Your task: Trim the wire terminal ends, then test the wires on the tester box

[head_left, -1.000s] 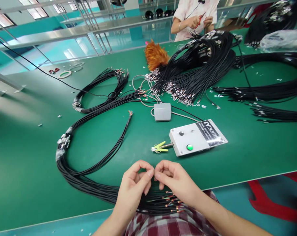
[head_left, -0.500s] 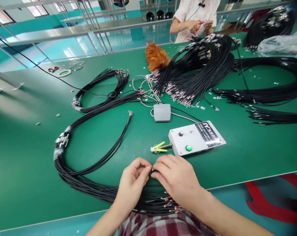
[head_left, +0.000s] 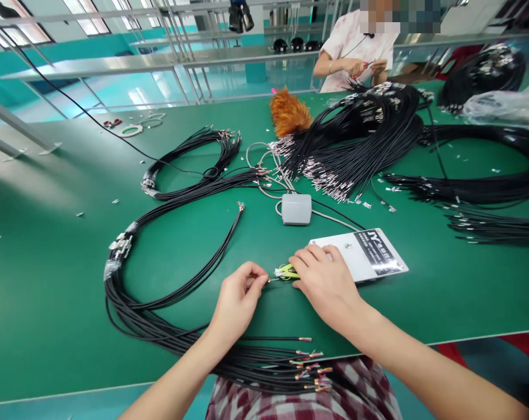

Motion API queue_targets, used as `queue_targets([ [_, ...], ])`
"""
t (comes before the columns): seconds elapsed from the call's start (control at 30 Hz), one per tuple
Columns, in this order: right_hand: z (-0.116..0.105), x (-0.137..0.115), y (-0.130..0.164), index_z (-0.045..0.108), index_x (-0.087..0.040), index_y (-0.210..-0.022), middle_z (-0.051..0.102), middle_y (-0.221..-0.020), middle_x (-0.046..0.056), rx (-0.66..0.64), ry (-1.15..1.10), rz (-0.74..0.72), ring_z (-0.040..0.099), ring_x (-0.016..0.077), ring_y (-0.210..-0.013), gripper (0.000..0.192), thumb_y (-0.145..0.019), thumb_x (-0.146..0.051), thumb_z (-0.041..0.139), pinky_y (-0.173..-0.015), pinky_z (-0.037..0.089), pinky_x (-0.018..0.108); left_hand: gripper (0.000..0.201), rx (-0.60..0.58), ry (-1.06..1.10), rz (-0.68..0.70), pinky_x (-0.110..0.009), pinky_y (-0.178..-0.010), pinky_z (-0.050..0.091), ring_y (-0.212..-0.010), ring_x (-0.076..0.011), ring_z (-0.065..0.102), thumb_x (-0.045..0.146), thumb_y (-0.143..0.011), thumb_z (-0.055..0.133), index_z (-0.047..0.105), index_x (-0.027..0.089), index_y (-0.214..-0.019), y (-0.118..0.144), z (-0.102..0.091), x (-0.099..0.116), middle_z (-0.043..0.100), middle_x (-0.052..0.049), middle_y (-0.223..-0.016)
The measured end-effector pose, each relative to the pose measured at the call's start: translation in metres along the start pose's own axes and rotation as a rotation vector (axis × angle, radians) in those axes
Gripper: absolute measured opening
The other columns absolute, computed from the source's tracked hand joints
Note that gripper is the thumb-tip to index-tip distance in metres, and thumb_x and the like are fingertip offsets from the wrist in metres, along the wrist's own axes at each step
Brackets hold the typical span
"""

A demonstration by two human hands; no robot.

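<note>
My left hand [head_left: 240,294] is closed in a pinch on the end of a black cable, and thin wire ends stick out past its fingertips toward the clip. My right hand [head_left: 328,286] has its fingers closed round the yellow-green clip [head_left: 286,271] that juts from the white control box [head_left: 361,251]. The wire ends are at the clip's jaws; whether the jaws hold them I cannot tell. Below my hands lies a bundle of black cables [head_left: 168,335], its stripped ends [head_left: 310,370] showing coloured wires near the table's front edge.
A grey foot pedal [head_left: 296,209] rests behind the box. Further back are more cable bundles [head_left: 361,140], an orange fluffy duster [head_left: 289,111] and a plastic bag [head_left: 505,109]. Across the table a person [head_left: 356,52] holds a red-handled tool. White scraps dot the green table [head_left: 63,280].
Both hands have moved forward from near the table's front edge to the clip. My right hand has left the cable end and taken hold of the clip, covering the box's knob and green button.
</note>
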State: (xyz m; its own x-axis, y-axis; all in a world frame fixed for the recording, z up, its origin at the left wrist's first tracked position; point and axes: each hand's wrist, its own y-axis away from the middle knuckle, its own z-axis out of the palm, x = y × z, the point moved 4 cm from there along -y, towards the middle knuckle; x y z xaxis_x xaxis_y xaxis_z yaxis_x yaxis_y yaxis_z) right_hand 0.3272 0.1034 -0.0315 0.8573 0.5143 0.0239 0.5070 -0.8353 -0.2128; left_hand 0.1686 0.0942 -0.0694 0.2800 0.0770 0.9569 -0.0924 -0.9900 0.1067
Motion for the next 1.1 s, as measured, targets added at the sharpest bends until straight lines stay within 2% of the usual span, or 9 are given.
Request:
queue_targets([
  [0.1,0.008,0.002,-0.006,0.062,-0.018,-0.080,0.066,-0.078,0.002,-0.056,0.044,-0.046,0.054,0.0211,-0.082,0.005,-0.080,-0.014,0.065,-0.078,0.027,0.037,0.013,0.009,0.019,-0.014,-0.019,-0.043,0.028,-0.046,-0.0087,0.038,0.027,-0.084,0.053,0.053,0.018,-0.074,-0.007,0.002,-0.002,0.042,0.007,-0.056],
  [0.2,0.010,0.003,-0.008,0.060,-0.019,-0.074,0.064,-0.072,0.000,-0.042,0.042,-0.070,0.053,0.0198,-0.079,0.010,-0.081,-0.012,0.062,-0.080,0.026,0.038,0.012,0.032,0.019,-0.016,-0.019,-0.043,0.029,-0.047,-0.0090,0.040,0.027,-0.082,0.054,0.053,0.019,-0.073,-0.010,0.003,-0.003,0.045,0.006,-0.057],
  [0.53,0.006,0.005,-0.008,0.058,-0.019,-0.073,0.065,-0.073,0.001,-0.034,-0.006,-0.052,0.053,0.0195,-0.081,0.012,-0.079,-0.008,0.060,-0.083,0.024,0.039,0.012,0.025,-0.025,-0.034,-0.020,-0.045,0.030,-0.048,-0.0102,0.044,0.025,-0.081,0.055,0.055,0.018,-0.071,-0.012,0.011,-0.004,0.047,0.006,-0.056],
  [0.9,0.004,0.005,-0.009,0.059,-0.018,-0.076,0.066,-0.074,0.002,-0.058,-0.023,-0.024,0.054,0.0199,-0.082,0.009,-0.080,-0.010,0.060,-0.084,0.024,0.041,0.012,0.028,-0.044,-0.049,-0.019,-0.044,0.028,-0.047,-0.0092,0.040,0.025,-0.082,0.053,0.052,0.018,-0.072,-0.015,0.013,-0.006,0.044,0.007,-0.055],
  [1.1,0.003,0.002,-0.009,0.060,-0.017,-0.081,0.066,-0.081,0.005,-0.030,-0.031,-0.024,0.055,0.0235,-0.089,0.011,-0.076,-0.020,0.069,-0.090,0.025,0.045,0.013,0.041,-0.061,-0.049,-0.020,-0.043,0.027,-0.045,-0.0092,0.039,0.027,-0.082,0.053,0.052,0.018,-0.073,-0.014,0.013,-0.007,0.044,0.007,-0.054],
])
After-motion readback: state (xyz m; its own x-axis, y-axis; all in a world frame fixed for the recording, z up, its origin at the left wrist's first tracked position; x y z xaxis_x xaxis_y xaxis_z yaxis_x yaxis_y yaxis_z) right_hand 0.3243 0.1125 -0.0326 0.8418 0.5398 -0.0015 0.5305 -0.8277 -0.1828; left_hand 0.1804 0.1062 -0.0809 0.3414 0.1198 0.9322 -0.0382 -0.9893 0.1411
